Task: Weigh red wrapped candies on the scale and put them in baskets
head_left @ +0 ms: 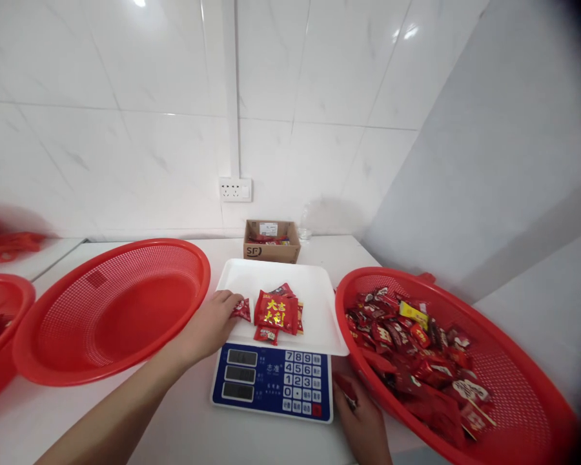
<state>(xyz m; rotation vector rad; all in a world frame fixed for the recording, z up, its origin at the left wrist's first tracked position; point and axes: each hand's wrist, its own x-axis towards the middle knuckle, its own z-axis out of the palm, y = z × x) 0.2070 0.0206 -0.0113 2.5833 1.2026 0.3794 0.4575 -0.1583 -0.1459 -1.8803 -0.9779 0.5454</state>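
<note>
My left hand (213, 326) reaches over the left side of a white weighing pan (319, 290), its fingers closed on a small red candy packet (241, 310). Beside it in the pan lies a small pile: a larger red packet with gold characters (277, 312) on top, and a smaller red packet (266, 334) sticking out below. The pan sits on a digital scale (271, 381) with a blue keypad panel. My right hand (362, 423), low between the scale and the right basket, is closed around a red wrapped candy (347, 391), partly hidden by the fingers.
To the right, a red plastic basket (527, 361) holds many wrapped candies (416, 349). An empty red basket (145, 310) stands left of the scale; another red basket (22, 290) is partly in view. Behind the pan is a cardboard box (271, 253) with packets, near the tiled wall.
</note>
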